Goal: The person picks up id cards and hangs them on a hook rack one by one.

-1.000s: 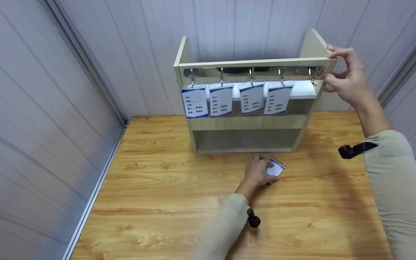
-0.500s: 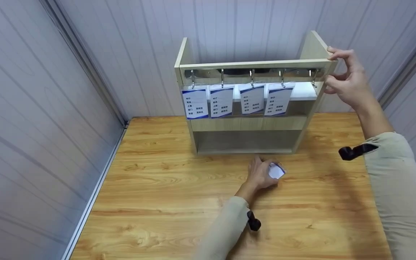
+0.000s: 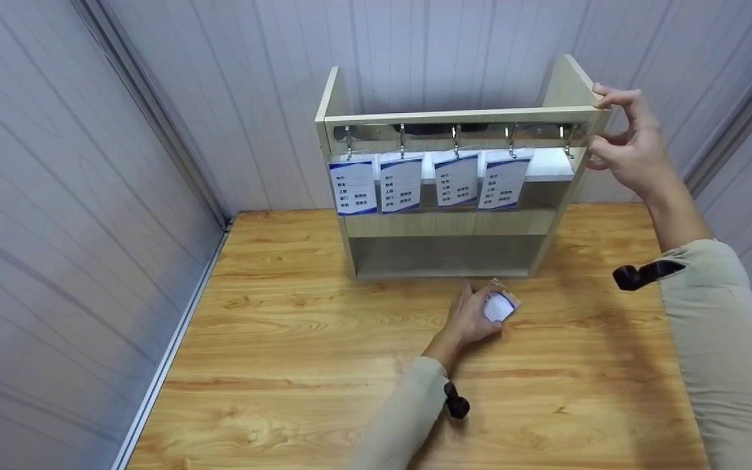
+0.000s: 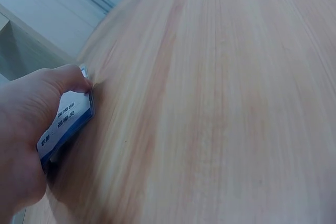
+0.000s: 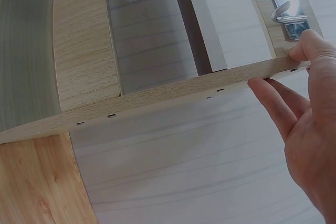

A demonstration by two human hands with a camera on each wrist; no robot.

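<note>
Badge card [image 3: 499,305] tilted up off surface [image 3: 324,339] since 1 s ago, pinched in left hand [image 3: 474,316] grip. Right hand [image 3: 627,147] grip kept clamped on rack [image 3: 454,116] corner; fifth hook [image 3: 568,138] seen vacant.

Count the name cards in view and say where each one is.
5. Four name cards hang side by side from hooks on the wooden rack. The fifth card is pinched in the left hand on the table. The rightmost hook is bare.

Left hand [image 3: 474,314] low, fingers curled in a pinch, right hand [image 3: 627,147] raised, fingers bent gripping
</note>
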